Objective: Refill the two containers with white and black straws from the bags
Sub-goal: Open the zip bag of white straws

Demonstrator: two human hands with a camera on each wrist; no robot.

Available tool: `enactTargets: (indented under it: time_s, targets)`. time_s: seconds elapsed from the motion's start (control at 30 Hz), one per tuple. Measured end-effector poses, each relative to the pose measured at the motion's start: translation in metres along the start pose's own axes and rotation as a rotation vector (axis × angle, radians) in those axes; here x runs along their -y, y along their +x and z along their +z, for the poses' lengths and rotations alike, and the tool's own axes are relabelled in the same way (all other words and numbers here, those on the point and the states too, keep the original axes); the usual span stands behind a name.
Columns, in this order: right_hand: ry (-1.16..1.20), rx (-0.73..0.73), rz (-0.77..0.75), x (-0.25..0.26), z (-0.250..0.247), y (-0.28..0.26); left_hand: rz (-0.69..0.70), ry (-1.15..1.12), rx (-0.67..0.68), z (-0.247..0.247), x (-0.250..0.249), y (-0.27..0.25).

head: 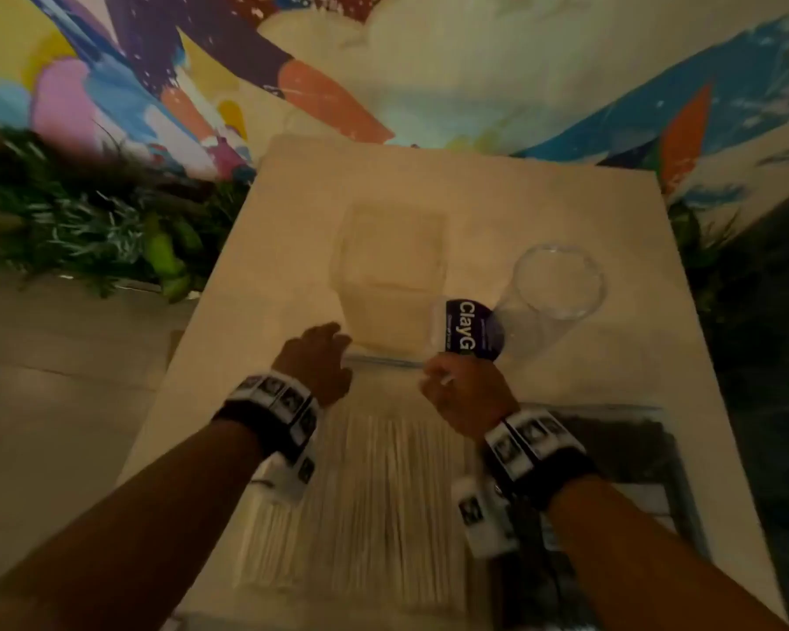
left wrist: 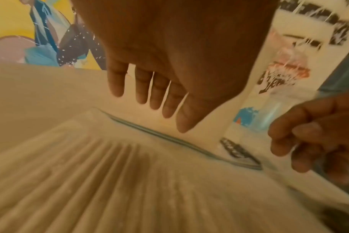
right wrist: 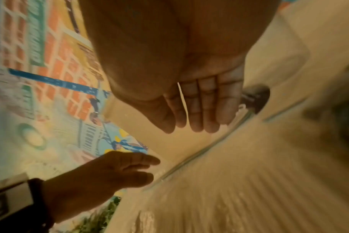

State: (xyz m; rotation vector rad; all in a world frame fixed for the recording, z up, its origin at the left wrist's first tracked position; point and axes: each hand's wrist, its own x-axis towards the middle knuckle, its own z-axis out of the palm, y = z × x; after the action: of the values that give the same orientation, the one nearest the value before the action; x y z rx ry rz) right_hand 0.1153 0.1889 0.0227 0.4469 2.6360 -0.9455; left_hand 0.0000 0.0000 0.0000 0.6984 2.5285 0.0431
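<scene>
Left hand (head: 315, 362) first: hovers palm down, fingers straight and a bit spread, right over the left end of the zip (head: 383, 361) on the white bag (head: 361, 485). Can't tell if touching it.

Right hand (head: 465, 393) next: sits at the zip's other end, fingers together and bent, thumb close in. Looks like a pinch from the left wrist cam, looks looser from its own cam, so honestly can't tell. Lots of blur too.

White bag lying flat on the table (head: 474, 198), under both wrists, white straws inside pointing toward the hands, zip at the far end.

Just past the left hand's fingertips: clear tub (head: 392, 275), upright. Past the right hand: round clear glass (head: 561, 284), mouth showing, with a purple "ClayG" label (head: 470, 330) between it and the knuckles.

Off to the right of the right wrist: black bag (head: 620, 444), dark stuff inside, flat on the table too.

Way beyond both hands: painted mural (head: 383, 61). Plants (head: 87, 220) out on the left hand's side.
</scene>
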Motion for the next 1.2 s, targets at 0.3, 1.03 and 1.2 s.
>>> enactTargets:
  time_s: [0.3, 1.03, 1.2]
  targets:
    - [-0.109, 0.002, 0.161, 0.014, 0.018, 0.01, 0.026, 0.215, -0.037, -0.002, 0.003, 0.002]
    - [0.141, 0.045, -0.312, 0.096, -0.081, -0.103, 0.651, -0.173, -0.652, -0.125, -0.019, -0.128]
    - [0.54, 0.01, -0.14, 0.098, -0.074, -0.109, 0.187, -0.404, -0.861, -0.109, -0.033, -0.15]
